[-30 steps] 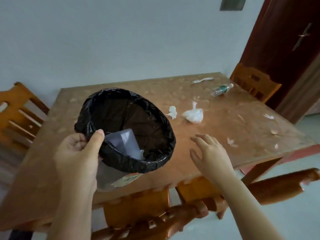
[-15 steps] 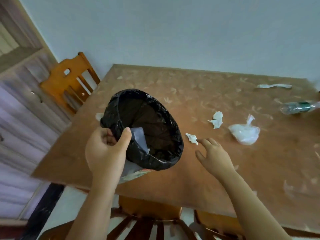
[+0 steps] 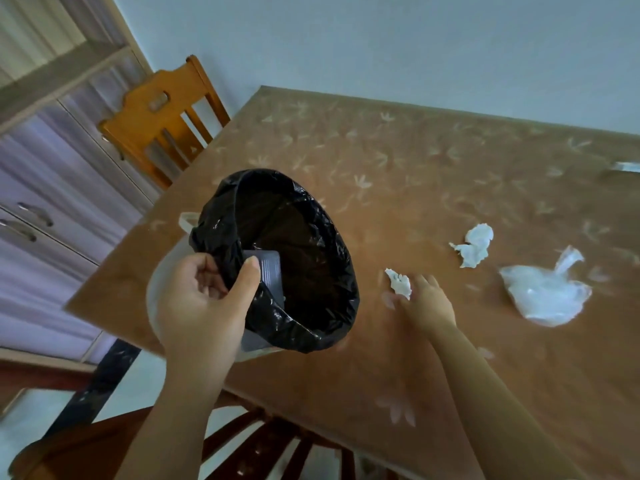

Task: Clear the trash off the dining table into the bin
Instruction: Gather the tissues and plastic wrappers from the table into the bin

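My left hand [image 3: 204, 303] grips the near rim of a white bin [image 3: 156, 296] lined with a black bag [image 3: 311, 271], tilted toward me above the brown dining table [image 3: 415, 174]. A grey plastic lid [image 3: 268, 271] lies inside the bag by my thumb. My right hand [image 3: 427, 303] rests flat on the table, fingertips touching a small white crumpled tissue [image 3: 400, 283]. A larger crumpled tissue [image 3: 476, 245] and a knotted clear plastic bag [image 3: 543, 294] lie further right.
A wooden chair [image 3: 162, 119] stands at the table's far left corner, another chair [image 3: 242, 448] right below me. A cabinet with drawers [image 3: 45, 209] fills the left. A white scrap [image 3: 627, 167] lies at the right edge of view.
The view has swung further left and down. My right hand has slid forward onto the table and reached the small tissue. The bin stays in my left hand.
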{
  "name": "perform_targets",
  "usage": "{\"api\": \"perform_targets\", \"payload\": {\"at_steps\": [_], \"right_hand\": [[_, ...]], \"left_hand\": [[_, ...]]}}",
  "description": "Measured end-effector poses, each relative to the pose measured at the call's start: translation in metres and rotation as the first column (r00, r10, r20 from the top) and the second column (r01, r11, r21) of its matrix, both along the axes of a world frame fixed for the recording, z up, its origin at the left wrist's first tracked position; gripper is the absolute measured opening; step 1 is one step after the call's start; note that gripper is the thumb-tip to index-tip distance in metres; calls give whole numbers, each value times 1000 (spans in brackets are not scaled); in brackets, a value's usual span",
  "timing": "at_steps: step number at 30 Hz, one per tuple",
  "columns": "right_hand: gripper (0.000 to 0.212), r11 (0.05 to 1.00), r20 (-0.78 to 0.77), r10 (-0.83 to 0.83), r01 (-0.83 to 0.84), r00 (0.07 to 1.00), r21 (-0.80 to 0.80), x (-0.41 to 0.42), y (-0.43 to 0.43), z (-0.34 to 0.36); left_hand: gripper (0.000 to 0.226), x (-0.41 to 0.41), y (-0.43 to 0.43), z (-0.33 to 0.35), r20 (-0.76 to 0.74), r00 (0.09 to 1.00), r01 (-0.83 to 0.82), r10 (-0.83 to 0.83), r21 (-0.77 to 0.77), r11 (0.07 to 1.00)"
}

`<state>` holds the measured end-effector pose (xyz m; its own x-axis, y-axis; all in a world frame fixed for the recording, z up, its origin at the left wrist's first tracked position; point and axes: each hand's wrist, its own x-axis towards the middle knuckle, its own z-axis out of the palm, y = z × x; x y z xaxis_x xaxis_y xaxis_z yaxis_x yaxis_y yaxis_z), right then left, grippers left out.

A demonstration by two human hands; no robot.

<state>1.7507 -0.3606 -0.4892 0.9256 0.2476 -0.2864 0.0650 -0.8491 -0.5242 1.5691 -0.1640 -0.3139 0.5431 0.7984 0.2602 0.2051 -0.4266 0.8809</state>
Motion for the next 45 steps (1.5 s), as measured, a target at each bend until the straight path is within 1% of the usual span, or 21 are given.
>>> {"api": "perform_targets", "payload": {"at_steps": [3,7,10,13,15,17,18,21,24,27,29,32,33,34,41,45], "right_hand": [[40,999,-6,-11,12,1000,30,1,3,-15],[26,999,-6,-30,30,1000,27,-9,6,-24],[17,995,-27,-57,59,998,78,-22,-1,-24],[5,984,-59,-96,104,994,142,-40,-13,-21],[8,963,-84,-159,173,984,207,-52,-21,-13],[3,925,-95,-229,247,969,290,-63,-26,3],[5,903,-88,-260,275,962,331,-68,-28,13],[23,818,-38,-348,323,937,476,-83,-30,47],[19,711,-45,-393,335,918,619,-100,-28,78],[15,649,-37,-377,292,925,703,-113,-23,108],[16,653,-21,-293,216,956,726,-119,-16,126],[18,685,-12,-34,32,999,728,-126,-9,147],[19,687,-6,11,-3,1000,726,-126,-11,150],[20,693,5,22,-19,1000,721,-125,-13,152],[17,789,54,-142,80,988,609,-85,-66,129],[16,805,29,-217,162,976,570,-43,-98,105]], "left_hand": [[19,0,-3,-2,4,1000,-7,7,-13,1000],[19,-2,-2,-3,-3,1000,-16,16,-43,999],[21,-3,-1,-4,2,1000,5,-5,-35,999],[24,-5,-1,-6,33,999,20,-18,-71,997],[24,-6,-2,-7,38,999,28,-25,-91,995],[25,-8,-5,-7,39,999,18,-15,-95,995],[25,-10,-7,-7,33,999,10,-7,-88,996],[25,-16,-13,-6,1,1000,14,-14,-68,998],[24,-24,-21,-4,-19,999,43,-45,-105,994],[25,-29,-29,1,-21,996,81,-83,-95,992],[24,-30,-33,4,-17,995,100,-102,-84,991],[22,-30,-40,8,-10,993,118,-119,-95,988],[21,-28,-44,8,-7,992,122,-123,-98,988],[21,-26,-47,8,-8,992,122,-123,-101,987],[23,-5,-69,5,-21,990,136,-139,-94,986],[23,16,-85,5,-10,994,107,-108,-97,990]]}}
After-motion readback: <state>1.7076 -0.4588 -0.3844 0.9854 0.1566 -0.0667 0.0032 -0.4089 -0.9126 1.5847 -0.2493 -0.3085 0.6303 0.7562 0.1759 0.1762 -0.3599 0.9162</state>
